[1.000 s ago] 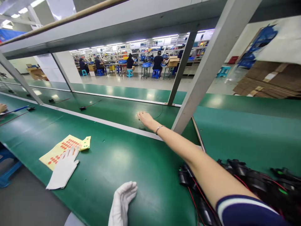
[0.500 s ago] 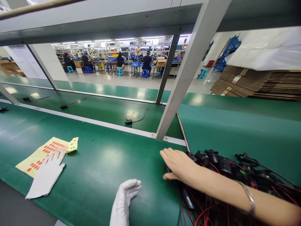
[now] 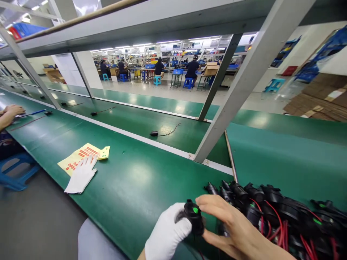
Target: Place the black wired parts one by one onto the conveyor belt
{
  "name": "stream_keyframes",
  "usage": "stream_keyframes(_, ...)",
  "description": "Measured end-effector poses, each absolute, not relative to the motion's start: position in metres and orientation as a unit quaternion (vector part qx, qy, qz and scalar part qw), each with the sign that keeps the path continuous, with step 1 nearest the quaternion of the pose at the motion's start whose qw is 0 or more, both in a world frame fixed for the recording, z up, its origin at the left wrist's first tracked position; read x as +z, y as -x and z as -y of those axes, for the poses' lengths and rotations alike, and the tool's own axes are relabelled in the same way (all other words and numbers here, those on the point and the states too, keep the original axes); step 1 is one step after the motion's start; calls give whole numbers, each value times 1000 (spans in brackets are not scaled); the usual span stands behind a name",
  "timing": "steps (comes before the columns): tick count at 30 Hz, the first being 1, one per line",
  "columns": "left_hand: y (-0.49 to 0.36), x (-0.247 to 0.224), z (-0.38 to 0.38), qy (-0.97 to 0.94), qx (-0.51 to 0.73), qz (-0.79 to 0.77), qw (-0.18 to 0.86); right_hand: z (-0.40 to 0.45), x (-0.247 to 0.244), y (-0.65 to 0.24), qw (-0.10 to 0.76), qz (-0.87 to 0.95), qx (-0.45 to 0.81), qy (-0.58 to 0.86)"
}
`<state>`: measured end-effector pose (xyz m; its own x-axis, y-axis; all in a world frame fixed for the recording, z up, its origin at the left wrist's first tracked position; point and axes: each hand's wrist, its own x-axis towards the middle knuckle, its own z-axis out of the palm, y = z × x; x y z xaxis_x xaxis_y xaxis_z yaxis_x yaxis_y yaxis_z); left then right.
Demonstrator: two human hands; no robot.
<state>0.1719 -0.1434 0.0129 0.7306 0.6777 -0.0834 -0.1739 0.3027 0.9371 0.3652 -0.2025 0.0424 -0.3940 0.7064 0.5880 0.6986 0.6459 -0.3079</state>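
Note:
My left hand (image 3: 169, 229), in a white glove, grips a small black motor (image 3: 195, 220) with a green dot on its end. My bare right hand (image 3: 230, 225) has its fingers and thumb around the motor's other side. A thin wire hangs below it, partly hidden by the hands. Just beyond my right hand lies a heap of similar black motors (image 3: 284, 209) with red and black wires, some also bearing green dots.
A white glove (image 3: 81, 177) lies partly over a yellow sticker sheet (image 3: 67, 162) on the green bench. Single motors (image 3: 154, 133) lie along the recessed strip behind a metal post (image 3: 244, 90). At far left, another person's hands (image 3: 12, 111) rest near the bench edge.
My right hand has come back from the heap's left edge, and both hands now meet around a motor. The view has swung left, showing another person's hands.

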Motion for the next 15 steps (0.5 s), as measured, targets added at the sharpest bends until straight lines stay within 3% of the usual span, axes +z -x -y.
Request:
stream_keyframes(9,-162,14,152,-568,277,-317,707,207,55,-351,346,846,-68,400)
stream_keyframes(15,-164,17,155,-573,279,-355,684,207,63,-352,313,823,129,456)
